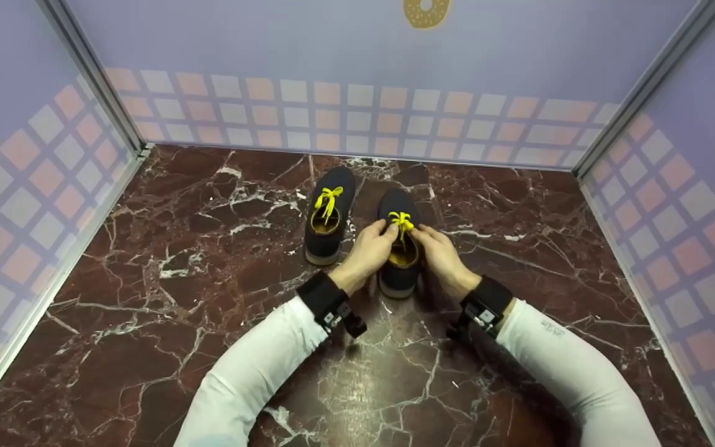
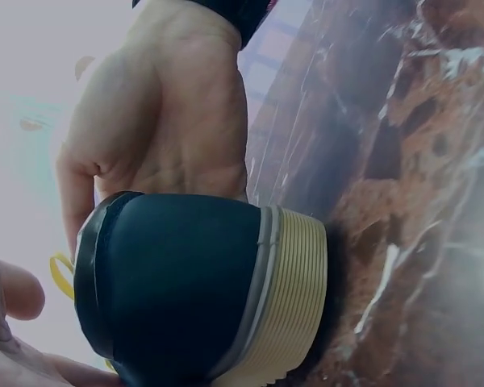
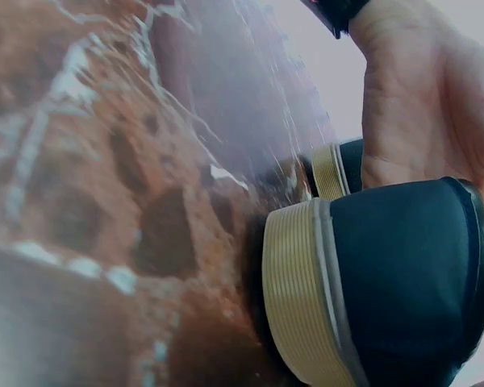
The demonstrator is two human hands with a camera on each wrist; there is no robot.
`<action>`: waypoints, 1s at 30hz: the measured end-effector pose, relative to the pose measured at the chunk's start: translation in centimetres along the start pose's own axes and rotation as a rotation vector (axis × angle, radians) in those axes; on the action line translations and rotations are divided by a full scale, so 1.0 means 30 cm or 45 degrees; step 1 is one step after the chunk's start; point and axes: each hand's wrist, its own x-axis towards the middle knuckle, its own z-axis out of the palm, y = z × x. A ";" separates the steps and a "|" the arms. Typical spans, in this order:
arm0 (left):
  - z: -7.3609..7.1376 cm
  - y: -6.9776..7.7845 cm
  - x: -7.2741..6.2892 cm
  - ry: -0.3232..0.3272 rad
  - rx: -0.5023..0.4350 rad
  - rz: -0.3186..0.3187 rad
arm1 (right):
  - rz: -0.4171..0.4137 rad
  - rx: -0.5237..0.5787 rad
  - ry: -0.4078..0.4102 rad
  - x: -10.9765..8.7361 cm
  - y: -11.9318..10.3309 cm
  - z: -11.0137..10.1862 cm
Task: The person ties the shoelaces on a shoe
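Observation:
A dark shoe (image 1: 398, 279) with a yellow lace tied in a bow (image 1: 401, 220) stands on the floor, its toe away from me. My left hand (image 1: 368, 249) is at its left side, with the thumb near the bow. Against the opposite side lies my right hand (image 1: 443, 256), fingertips close to the lace. Both wrist views show the heel of this shoe (image 2: 177, 274) and its pale ribbed sole (image 3: 298, 282), which hide most fingertips. Whether either hand pinches the lace or only touches the shoe cannot be told.
A matching shoe (image 1: 331, 214), its yellow lace also in a bow, stands to the left and slightly farther off. Dark red marble floor (image 1: 208, 279) with white veins surrounds them. Lilac panels with pink and white squares (image 1: 364, 118) wall in the back and both sides.

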 end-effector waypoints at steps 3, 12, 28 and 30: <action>0.004 0.009 0.027 0.026 -0.020 -0.023 | 0.000 -0.001 0.019 0.028 -0.010 0.001; 0.035 0.029 0.086 0.062 0.007 -0.104 | -0.036 -0.096 0.051 0.104 -0.032 -0.007; 0.055 -0.078 0.250 0.117 0.117 -0.123 | -0.092 -0.281 0.096 0.132 -0.039 -0.013; 0.033 -0.022 0.181 0.096 0.114 -0.101 | -0.070 -0.259 0.082 0.130 -0.039 -0.020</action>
